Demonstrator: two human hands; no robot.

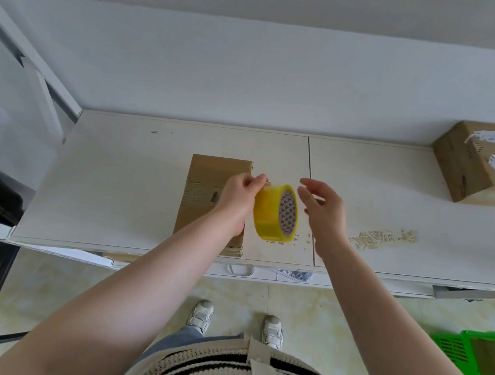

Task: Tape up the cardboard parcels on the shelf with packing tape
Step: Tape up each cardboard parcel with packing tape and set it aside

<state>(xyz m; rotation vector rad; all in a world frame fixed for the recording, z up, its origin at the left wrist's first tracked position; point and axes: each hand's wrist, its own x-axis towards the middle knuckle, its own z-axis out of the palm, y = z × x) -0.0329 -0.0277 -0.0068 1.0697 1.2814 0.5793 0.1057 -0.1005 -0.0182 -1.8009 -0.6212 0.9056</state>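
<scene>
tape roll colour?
Yellow tape roll, its core printed with a dark triangle pattern; seen in the head view.

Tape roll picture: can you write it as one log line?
left hand: holds yellow tape roll | right hand: open beside it | flat cardboard parcel: on shelf

A white wall [248, 70] rises behind the white shelf [371, 196]; cream floor tiles [319, 315] lie below it, a green crate [463, 349] at right.

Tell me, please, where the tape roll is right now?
In the head view, the tape roll is mid-frame, gripped by the left hand above the shelf, beside the flat parcel.
</scene>
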